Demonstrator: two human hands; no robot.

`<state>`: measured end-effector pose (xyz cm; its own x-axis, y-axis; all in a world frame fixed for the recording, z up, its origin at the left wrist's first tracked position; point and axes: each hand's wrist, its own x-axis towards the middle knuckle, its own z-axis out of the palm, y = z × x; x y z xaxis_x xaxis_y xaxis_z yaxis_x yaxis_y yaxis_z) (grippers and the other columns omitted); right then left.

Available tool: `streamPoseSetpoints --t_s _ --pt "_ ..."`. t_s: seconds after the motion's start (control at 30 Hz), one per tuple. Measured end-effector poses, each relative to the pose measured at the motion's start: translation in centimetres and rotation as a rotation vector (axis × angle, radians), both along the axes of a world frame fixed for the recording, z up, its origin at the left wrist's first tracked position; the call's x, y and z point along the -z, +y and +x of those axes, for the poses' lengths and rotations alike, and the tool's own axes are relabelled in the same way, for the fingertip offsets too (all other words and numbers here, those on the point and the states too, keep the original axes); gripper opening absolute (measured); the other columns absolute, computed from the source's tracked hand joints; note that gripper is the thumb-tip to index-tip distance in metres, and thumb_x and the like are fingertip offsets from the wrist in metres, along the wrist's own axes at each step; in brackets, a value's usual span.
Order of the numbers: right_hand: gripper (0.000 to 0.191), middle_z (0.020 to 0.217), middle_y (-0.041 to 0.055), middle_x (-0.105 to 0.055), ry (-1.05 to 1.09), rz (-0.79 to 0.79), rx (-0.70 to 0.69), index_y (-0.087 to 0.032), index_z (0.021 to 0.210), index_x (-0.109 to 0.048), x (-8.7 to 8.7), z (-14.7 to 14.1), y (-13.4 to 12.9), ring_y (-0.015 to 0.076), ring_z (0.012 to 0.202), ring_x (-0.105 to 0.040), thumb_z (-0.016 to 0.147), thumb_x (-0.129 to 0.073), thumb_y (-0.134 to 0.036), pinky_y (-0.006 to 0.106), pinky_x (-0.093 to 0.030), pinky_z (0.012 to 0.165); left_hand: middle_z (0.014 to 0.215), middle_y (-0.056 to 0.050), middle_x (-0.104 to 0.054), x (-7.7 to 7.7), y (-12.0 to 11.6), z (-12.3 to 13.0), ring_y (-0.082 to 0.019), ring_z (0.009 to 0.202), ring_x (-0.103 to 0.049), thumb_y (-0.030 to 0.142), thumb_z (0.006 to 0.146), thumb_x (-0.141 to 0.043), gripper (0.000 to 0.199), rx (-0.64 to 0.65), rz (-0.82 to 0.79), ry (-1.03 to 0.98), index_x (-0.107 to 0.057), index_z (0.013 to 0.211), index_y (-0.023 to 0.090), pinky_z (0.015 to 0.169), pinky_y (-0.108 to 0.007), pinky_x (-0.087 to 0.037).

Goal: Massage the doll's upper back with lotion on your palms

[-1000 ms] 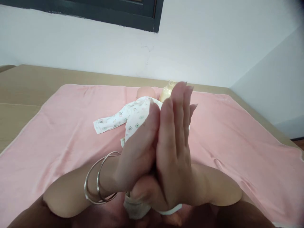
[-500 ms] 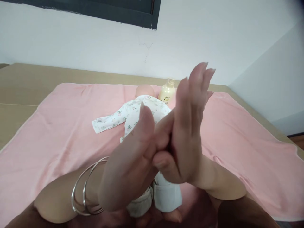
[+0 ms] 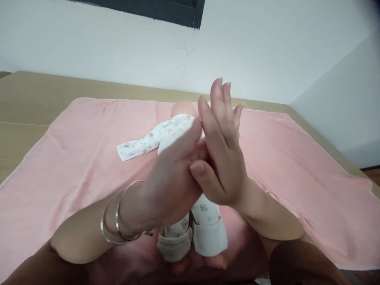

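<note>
My left hand [image 3: 178, 178], with silver bangles at the wrist, is pressed palm to palm against my right hand [image 3: 224, 158] in mid-air. The right fingers stretch upward, slightly spread, and its thumb lies across the left hand. On the left, the thumb is extended, while the other fingers are mostly hidden behind the right hand. Nothing shows between the palms. Below and beyond them a baby doll [image 3: 183, 108] lies on its back in a white printed top [image 3: 142, 142] and trousers with turned-up cuffs [image 3: 210, 239]. My hands cover its middle.
A pink blanket [image 3: 74, 170] is spread under the doll on a wooden table [image 3: 29, 95]. Behind the table stands a white wall [image 3: 133, 51] with a dark frame [image 3: 178, 12] at the top. The pale yellow bottle is almost wholly hidden behind my right hand.
My right hand has tilted left and its fingers have spread a little. My left hand has moved up and right against it. The bottle has become covered, and more of the trousers shows.
</note>
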<state>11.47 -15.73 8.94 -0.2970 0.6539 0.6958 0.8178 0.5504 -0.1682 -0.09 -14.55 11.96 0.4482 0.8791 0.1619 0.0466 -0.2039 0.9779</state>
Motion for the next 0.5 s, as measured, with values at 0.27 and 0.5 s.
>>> streamPoseSetpoints --t_s 0.27,0.5 --pt "0.056 0.164 0.0121 -0.041 -0.023 -0.244 -0.084 -0.014 0.156 -0.036 2.0 0.2 3.0 0.0248 0.157 -0.031 0.102 -0.030 -0.025 0.056 -0.017 0.133 0.144 -0.008 -0.059 2.4 6.1 0.6 -0.021 0.151 -0.045 0.051 0.104 0.001 0.070 -0.241 -0.027 -0.098 -0.058 0.131 0.021 0.115 -0.033 -0.052" --pt "0.057 0.161 0.0143 -0.045 0.033 -0.508 0.010 -0.009 0.151 -0.048 5.3 0.8 8.8 0.0248 0.153 -0.038 0.096 -0.031 -0.013 0.053 -0.030 0.129 0.102 -0.007 -0.075 10.4 13.0 1.9 -0.020 0.114 -0.068 0.044 0.102 -0.039 0.038 -0.349 0.212 0.044 -0.066 0.091 0.020 0.104 -0.031 -0.056"
